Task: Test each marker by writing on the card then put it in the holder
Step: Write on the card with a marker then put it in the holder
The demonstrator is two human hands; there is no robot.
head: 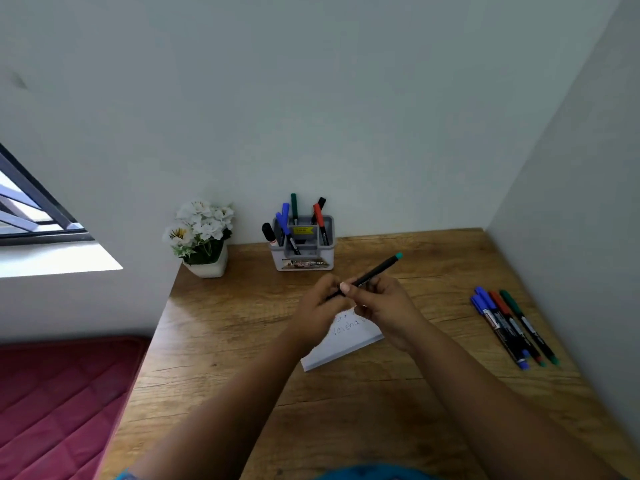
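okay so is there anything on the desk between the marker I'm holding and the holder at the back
Nothing visible stands between them. Both hands, left and right, hold the marker above the card, and bare desk lies up to the holder.

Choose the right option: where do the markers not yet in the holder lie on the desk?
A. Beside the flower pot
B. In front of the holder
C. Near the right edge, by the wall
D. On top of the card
C: the loose markers lie in a row on the wooden desk near its right edge, close to the wall.
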